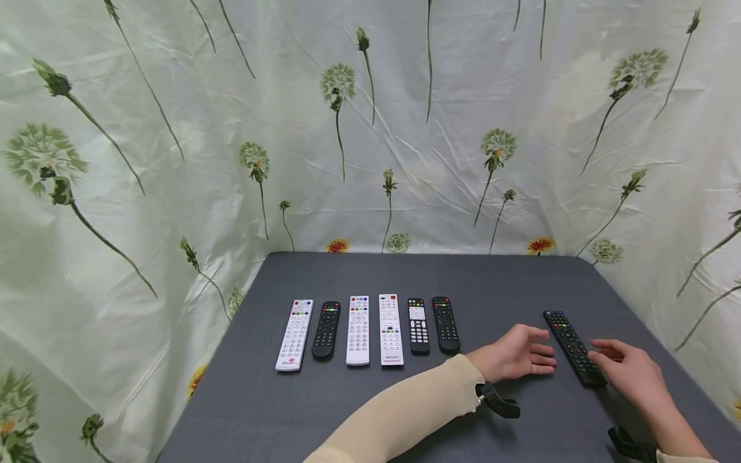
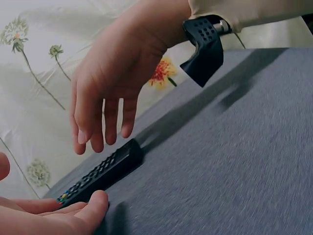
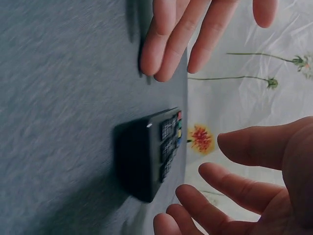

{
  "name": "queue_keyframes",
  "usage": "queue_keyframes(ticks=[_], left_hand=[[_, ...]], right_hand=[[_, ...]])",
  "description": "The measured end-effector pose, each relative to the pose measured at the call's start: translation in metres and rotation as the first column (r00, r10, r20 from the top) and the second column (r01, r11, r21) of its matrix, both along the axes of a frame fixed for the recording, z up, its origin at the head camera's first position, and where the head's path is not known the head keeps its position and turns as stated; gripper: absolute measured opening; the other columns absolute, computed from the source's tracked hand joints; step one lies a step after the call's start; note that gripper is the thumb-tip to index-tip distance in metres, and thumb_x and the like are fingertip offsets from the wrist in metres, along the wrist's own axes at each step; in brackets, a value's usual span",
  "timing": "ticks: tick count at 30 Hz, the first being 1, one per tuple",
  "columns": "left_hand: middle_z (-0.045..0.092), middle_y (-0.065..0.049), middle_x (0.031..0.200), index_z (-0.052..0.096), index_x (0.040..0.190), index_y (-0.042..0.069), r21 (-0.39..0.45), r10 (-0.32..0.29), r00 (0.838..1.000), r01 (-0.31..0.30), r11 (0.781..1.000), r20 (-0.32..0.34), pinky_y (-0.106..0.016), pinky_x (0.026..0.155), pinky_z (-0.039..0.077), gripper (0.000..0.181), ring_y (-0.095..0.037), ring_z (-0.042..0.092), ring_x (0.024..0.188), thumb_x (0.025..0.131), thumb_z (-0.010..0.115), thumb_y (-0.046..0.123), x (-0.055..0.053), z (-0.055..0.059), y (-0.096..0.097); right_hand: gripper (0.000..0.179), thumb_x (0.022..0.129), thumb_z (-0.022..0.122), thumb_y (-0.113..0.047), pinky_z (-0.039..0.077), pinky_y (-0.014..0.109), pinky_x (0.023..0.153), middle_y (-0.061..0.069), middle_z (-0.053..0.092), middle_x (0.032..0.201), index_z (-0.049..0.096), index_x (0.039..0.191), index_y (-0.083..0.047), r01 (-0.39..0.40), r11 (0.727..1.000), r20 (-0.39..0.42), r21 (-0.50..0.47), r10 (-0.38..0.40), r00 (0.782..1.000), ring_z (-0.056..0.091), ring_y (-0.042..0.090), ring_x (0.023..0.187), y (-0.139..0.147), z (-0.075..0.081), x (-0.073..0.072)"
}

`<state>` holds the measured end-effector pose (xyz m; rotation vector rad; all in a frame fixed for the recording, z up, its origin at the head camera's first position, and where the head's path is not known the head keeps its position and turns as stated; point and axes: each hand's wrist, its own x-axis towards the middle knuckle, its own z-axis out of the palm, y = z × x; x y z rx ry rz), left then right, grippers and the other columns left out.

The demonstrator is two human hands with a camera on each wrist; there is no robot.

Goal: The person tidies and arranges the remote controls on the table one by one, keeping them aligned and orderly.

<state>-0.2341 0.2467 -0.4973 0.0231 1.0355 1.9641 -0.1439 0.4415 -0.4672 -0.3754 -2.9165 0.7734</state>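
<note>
A black remote control (image 1: 574,347) with coloured buttons near its far end lies slanted on the grey table, between both hands. To its left, my left hand (image 1: 517,354) hovers with fingers extended and loosely spread, holding nothing. On the other side, my right hand (image 1: 632,376) has its thumb and fingers loosely bent near the remote's near end. In the left wrist view the right fingers (image 2: 111,122) hang just above the remote (image 2: 100,174), apart from it. The right wrist view shows a gap between the remote (image 3: 139,156) and the right hand (image 3: 259,196).
Left of the hands, several remotes lie in a row: a white one (image 1: 295,335) at the left end, black and white ones between, a black one (image 1: 446,325) at the right end. Flower-printed cloth (image 1: 440,161) hangs behind the grey table (image 1: 243,411).
</note>
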Motion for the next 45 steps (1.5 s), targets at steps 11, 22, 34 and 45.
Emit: queue_keyframes(ticks=[11,22,34,45], left_hand=[[0.047,-0.037,0.137,0.04,0.143,-0.013,0.037,-0.018,0.995,0.014,0.999,0.099,-0.061,0.115,0.025,0.055,-0.057,0.038,0.133,0.098,0.057,0.014,0.011,-0.001,0.016],[0.065,-0.025,0.107,0.062,0.116,-0.009,-0.092,0.045,0.999,-0.046,0.995,-0.02,-0.051,0.105,0.045,0.021,-0.04,0.063,0.111,0.096,0.059,-0.003,0.015,-0.005,0.022],[0.072,-0.017,0.081,0.073,0.088,-0.003,-0.289,0.142,0.941,-0.234,0.928,-0.307,-0.041,0.078,0.059,0.02,-0.024,0.073,0.077,0.079,0.07,-0.021,0.025,-0.007,0.021],[0.068,-0.005,0.071,0.071,0.082,0.003,-0.316,0.201,0.879,-0.356,0.879,-0.434,-0.041,0.069,0.06,0.031,-0.018,0.067,0.068,0.07,0.076,-0.025,0.04,-0.003,0.02]], right_hand=[[0.061,0.099,0.063,-0.03,0.053,0.034,0.06,0.036,0.064,0.108,0.048,0.131,0.02,-0.025,0.993,0.102,-0.112,0.037,0.994,0.066,0.018,0.071,0.004,-0.009,-0.002],[0.08,0.089,0.077,-0.019,0.058,0.032,0.065,0.031,0.064,0.101,0.033,0.139,0.026,0.057,0.937,0.146,-0.346,-0.006,0.989,0.066,0.017,0.08,0.002,-0.014,-0.002],[0.084,0.095,0.071,-0.017,0.06,0.035,0.074,0.01,0.069,0.096,0.02,0.147,0.024,0.084,0.83,0.185,-0.551,0.023,0.982,0.069,0.015,0.082,-0.011,-0.014,0.004],[0.088,0.094,0.073,-0.02,0.06,0.036,0.076,0.013,0.07,0.101,0.018,0.149,0.022,0.078,0.811,0.151,-0.58,0.013,0.988,0.071,0.014,0.086,-0.017,-0.012,0.01]])
